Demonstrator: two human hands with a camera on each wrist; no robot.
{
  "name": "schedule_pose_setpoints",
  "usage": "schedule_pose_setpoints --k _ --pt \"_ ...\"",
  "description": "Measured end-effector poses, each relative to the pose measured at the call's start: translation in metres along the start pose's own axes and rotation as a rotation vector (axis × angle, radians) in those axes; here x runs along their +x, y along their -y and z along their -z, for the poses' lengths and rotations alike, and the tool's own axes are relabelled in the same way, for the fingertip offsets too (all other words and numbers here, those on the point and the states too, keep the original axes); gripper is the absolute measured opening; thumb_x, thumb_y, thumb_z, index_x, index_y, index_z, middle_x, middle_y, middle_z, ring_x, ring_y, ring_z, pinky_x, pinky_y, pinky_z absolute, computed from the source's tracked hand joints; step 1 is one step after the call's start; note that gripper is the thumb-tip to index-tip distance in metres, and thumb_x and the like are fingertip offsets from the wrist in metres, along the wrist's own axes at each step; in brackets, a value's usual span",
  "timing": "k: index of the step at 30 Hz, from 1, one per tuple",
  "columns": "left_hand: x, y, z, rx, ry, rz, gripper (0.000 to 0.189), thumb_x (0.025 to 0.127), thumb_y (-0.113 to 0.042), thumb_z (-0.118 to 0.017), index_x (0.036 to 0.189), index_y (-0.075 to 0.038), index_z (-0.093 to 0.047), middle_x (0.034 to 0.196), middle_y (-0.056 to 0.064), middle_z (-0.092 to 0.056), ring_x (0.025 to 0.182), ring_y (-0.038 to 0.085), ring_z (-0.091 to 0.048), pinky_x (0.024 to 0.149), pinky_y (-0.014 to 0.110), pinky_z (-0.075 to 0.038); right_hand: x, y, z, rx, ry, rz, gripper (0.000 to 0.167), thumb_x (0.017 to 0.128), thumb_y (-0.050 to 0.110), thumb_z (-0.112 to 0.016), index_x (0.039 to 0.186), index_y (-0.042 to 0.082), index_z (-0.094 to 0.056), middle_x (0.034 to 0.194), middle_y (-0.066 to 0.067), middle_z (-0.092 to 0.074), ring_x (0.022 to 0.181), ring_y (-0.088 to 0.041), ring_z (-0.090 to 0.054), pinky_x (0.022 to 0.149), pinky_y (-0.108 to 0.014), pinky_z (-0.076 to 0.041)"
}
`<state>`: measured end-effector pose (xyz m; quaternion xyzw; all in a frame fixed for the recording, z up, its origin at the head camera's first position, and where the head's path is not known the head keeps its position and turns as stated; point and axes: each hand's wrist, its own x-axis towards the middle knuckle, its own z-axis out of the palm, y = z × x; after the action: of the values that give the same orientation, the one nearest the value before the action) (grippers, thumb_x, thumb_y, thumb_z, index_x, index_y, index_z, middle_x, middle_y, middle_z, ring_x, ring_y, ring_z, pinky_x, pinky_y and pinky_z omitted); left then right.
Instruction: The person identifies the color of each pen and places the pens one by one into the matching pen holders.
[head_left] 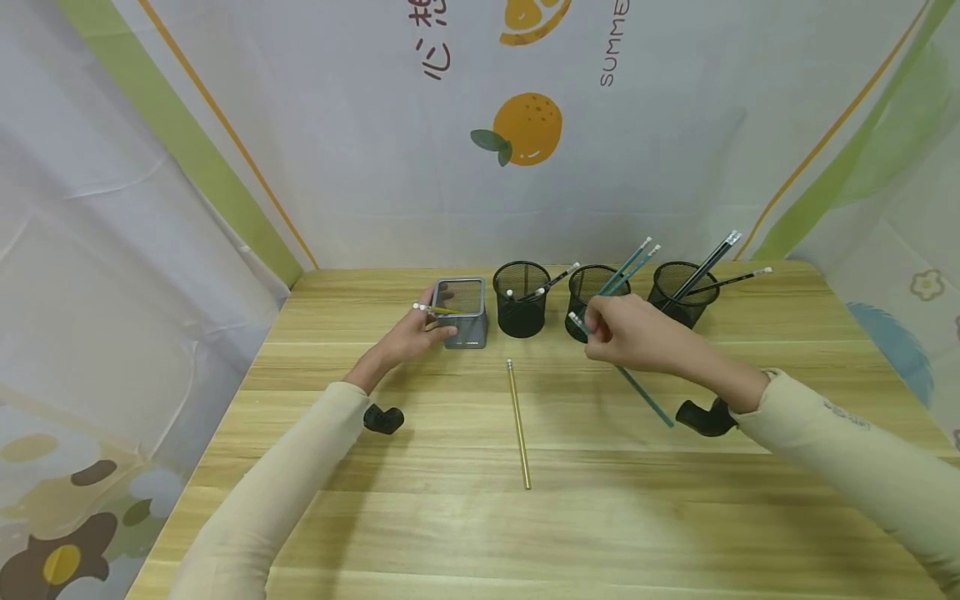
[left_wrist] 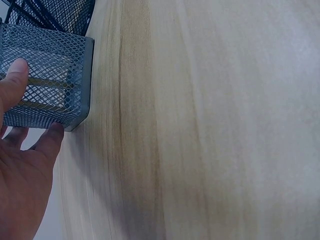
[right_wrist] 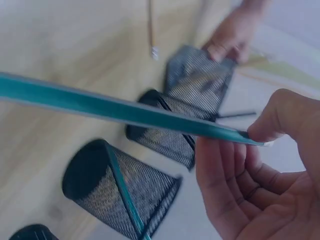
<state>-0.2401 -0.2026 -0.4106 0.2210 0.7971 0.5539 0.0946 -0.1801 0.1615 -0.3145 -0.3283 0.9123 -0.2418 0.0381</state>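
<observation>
My left hand point(head_left: 405, 340) grips a grey square mesh pen holder point(head_left: 471, 333), thumb on one side and fingers on another. Yellow pencils point(head_left: 448, 311) with white erasers lean inside that holder. With thumb and fingertips, my right hand point(head_left: 633, 333) pinches a teal pencil point(head_left: 647, 395) near its eraser end, its other end slanting down to the right over the table. This hand is in front of a round black mesh holder point(head_left: 576, 323) that contains teal pencils point(head_left: 628, 268). A gold-yellow pencil point(head_left: 519, 425) lies on the table between my hands.
Another round black holder point(head_left: 522, 318) with black pencils stands beside the grey one. At the right end is a third black holder point(head_left: 675, 310), also with black pencils. Black elbow-shaped pieces point(head_left: 385, 419) sit near both forearms. A printed curtain point(head_left: 375, 208) hangs behind the table.
</observation>
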Motion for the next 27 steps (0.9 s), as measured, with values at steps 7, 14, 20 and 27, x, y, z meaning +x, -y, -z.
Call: schedule_pose_setpoints --k 7,14,20,27 --pt "0.0 -0.001 -0.001 0.015 0.003 -0.028 0.072 0.098 0.012 -0.058 0.156 0.003 -0.016 0.155 0.03 -0.023 0.133 0.05 -0.041 0.11 0.054 -0.039 -0.002 -0.008 0.031 0.058 -0.133 -0.042 0.008 0.09 0.001 -0.06 0.098 0.002 -0.059 0.086 -0.007 -0.062 0.076 -0.02 -0.059 0.068 -0.036 -0.051" --pt "0.0 -0.001 -0.001 0.023 0.002 -0.039 0.072 0.098 0.011 -0.058 0.156 0.003 -0.017 0.155 0.03 -0.024 0.133 0.052 -0.041 0.109 0.054 -0.04 -0.004 -0.019 0.056 0.15 -0.278 -0.101 0.006 0.094 0.003 -0.058 0.1 0.0 -0.059 0.092 -0.01 -0.063 0.082 -0.022 -0.061 0.065 -0.024 -0.048" --pt "0.0 0.0 0.0 0.011 -0.004 -0.007 0.073 0.098 0.012 -0.058 0.157 0.001 -0.016 0.157 0.029 -0.023 0.135 0.051 -0.039 0.111 0.054 -0.037 -0.004 -0.031 0.069 0.238 -0.394 -0.112 0.01 0.097 0.005 -0.058 0.105 -0.002 -0.058 0.092 -0.012 -0.063 0.078 -0.014 -0.062 0.062 -0.019 -0.046" --pt "0.0 0.0 0.0 0.016 -0.007 -0.002 0.073 0.097 0.012 -0.059 0.157 0.003 -0.017 0.157 0.029 -0.024 0.134 0.05 -0.04 0.111 0.052 -0.037 -0.005 -0.046 0.079 0.429 -0.566 -0.072 0.007 0.098 -0.001 -0.055 0.103 -0.005 -0.057 0.087 -0.007 -0.064 0.072 -0.014 -0.066 0.064 -0.021 -0.057"
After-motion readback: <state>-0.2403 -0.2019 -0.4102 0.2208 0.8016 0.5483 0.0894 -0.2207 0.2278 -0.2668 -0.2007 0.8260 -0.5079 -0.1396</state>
